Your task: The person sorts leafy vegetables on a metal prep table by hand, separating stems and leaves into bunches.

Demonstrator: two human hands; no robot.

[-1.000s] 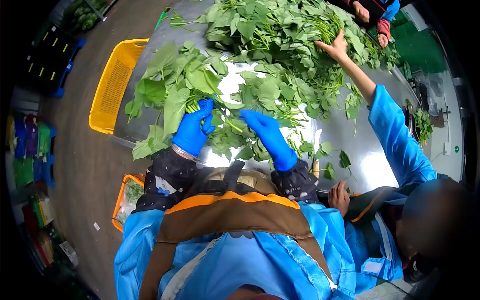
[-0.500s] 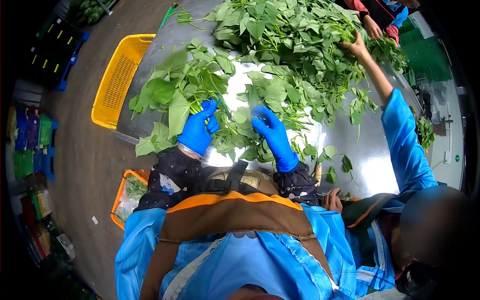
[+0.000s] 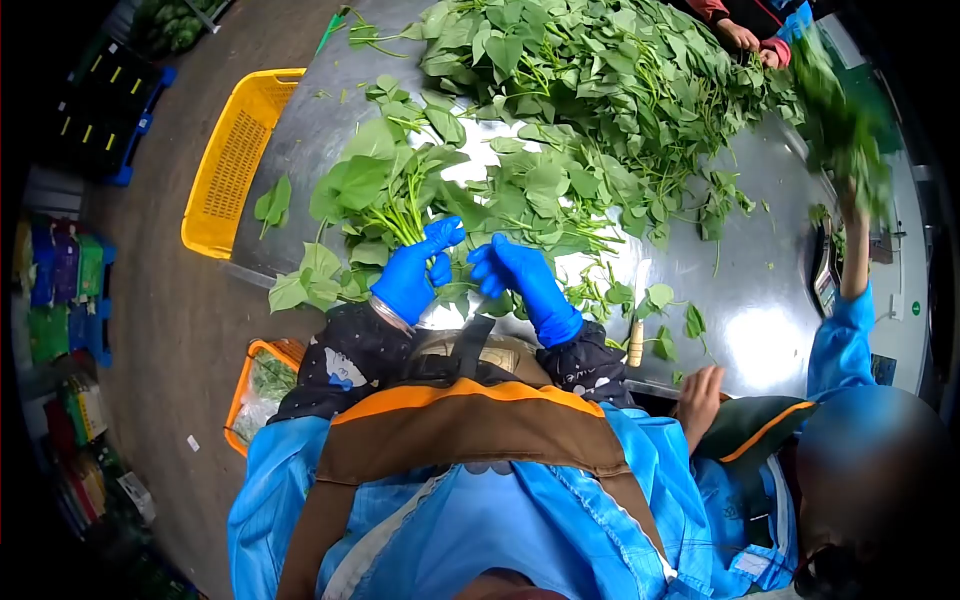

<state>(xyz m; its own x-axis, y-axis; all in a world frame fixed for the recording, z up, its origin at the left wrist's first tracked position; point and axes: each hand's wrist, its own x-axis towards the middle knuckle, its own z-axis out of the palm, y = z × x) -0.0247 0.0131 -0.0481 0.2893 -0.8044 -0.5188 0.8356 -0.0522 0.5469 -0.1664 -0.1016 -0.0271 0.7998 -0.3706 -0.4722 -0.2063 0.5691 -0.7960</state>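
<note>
Holding leafy bunch (image 3: pixel 402 208) in closed left hand (image 3: pixel 412 272), over near left of table (image 3: pixel 305 145); holding right hand (image 3: pixel 527 285) half-curled alongside, grasp unclear. Apparently gathering stems; next, calls for evening stem ends.

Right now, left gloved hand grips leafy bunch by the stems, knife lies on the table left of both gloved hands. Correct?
No: the head view shows the knife on the table to the right of the right gloved hand. The left gloved hand does grip the leafy bunch by its stems.
</note>
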